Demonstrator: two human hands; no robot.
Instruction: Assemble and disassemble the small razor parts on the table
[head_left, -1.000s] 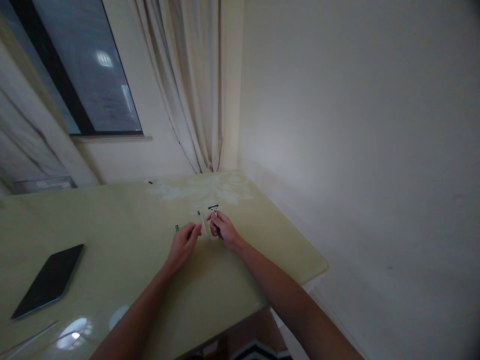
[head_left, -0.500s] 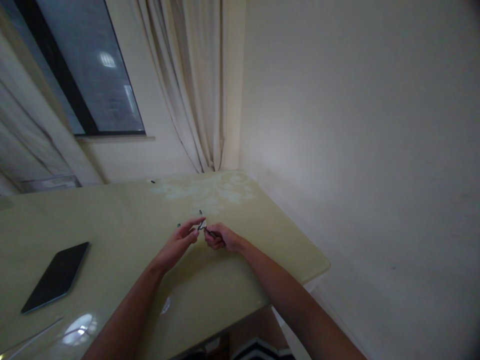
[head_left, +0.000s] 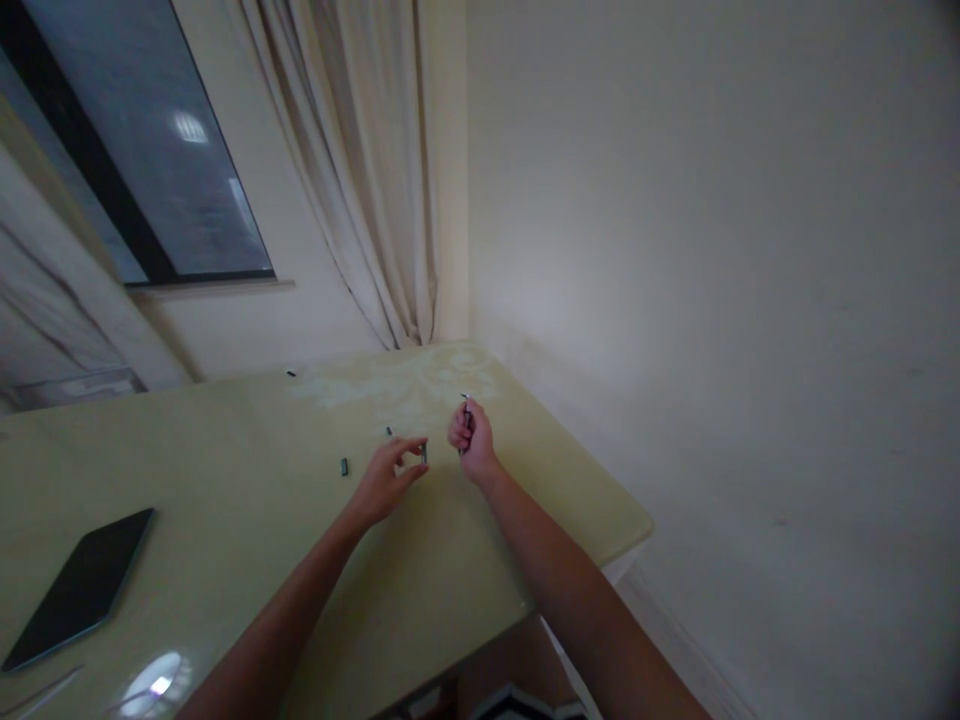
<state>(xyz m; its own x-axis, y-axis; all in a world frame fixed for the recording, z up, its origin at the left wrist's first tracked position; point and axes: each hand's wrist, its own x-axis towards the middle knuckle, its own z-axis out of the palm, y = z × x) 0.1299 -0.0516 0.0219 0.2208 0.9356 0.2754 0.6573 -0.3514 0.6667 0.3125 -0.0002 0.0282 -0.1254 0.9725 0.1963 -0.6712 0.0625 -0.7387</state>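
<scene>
My left hand (head_left: 388, 482) is over the table, thumb and fingertips pinching the ends of a small, thin dark stick-like piece (head_left: 424, 453). To its right and slightly farther off, my right hand (head_left: 474, 437) is wrapped round a slim dark-handled tool (head_left: 466, 416) with a shiny tip pointing away from me. Most of that tool is hidden in the fist, so its exact kind cannot be made out. The hands are apart. A short dark piece (head_left: 344, 467) lies left of my left hand, and another small dark piece (head_left: 389, 431) lies just beyond it.
The pale yellow-green table (head_left: 247, 480) has a glossy top and ends on the right beside the wall (head_left: 675, 300). A black tablet-like slab (head_left: 82, 585) lies at the left. Near the back edge is a tiny dark object (head_left: 291, 373). Curtains (head_left: 375, 180) hang behind.
My hands have separated; the right moved away to the right and forward with the tool, now upright in the fist. The left holds the small piece. The view shifted slightly right.
</scene>
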